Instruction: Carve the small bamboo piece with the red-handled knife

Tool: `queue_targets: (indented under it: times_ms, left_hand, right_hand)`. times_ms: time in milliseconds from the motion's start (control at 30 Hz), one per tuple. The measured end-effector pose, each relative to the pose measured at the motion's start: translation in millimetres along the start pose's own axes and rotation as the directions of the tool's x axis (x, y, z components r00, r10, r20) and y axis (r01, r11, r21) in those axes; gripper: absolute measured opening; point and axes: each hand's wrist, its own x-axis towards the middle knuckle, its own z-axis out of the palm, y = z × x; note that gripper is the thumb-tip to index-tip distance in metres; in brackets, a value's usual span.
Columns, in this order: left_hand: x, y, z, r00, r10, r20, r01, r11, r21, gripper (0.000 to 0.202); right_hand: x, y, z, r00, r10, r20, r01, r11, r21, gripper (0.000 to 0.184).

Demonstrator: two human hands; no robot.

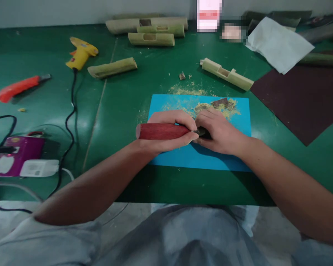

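A person's left hand grips a red cylindrical piece lying sideways over a blue mat on a green table. The right hand holds a dark tool against the piece's end. Sawdust lies just behind the hands.

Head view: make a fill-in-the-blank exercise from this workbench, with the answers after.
1. The left hand grips a tool handle whose colour is ___.
2. The right hand rests over a mat whose colour is ___.
3. The glue gun on the table has a body coloured ___.
Answers: red; blue; yellow.
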Motion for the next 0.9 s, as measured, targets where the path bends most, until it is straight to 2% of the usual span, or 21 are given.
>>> queue_targets:
  times_ms: [233, 467, 600, 767, 900]
  left_hand:
    - [1, 3, 0.8, 1.000, 0.011, 0.009, -0.011, 1.000, -0.016, 0.012]
    - [8, 2, 8.7, 0.981, 0.183, -0.064, -0.186, 0.982, -0.040, 0.015]
    - [8, -2, 9.5, 0.970, 0.213, -0.119, -0.218, 0.975, -0.038, 0.019]
    - [3, -7, 11.1, 0.959, 0.215, -0.186, -0.212, 0.977, 0.038, 0.039]
    - [1, -10, 12.5, 0.946, 0.242, -0.215, -0.237, 0.970, 0.051, 0.039]
  right_hand:
    - [-1, 0, 1, 1.000, 0.004, -0.011, -0.004, 1.000, 0.014, 0.017]
    - [-1, 1, 1, 1.000, -0.004, -0.005, 0.004, 0.999, 0.042, 0.014]
    - [-1, 0, 0, 1.000, 0.008, -0.001, -0.008, 0.998, 0.058, 0.014]
    - [-1, 0, -1, 1.000, 0.008, 0.010, -0.009, 0.997, 0.075, 0.013]
    - [-1, 0, -2, 1.000, -0.006, 0.001, 0.006, 0.997, 0.077, 0.013]
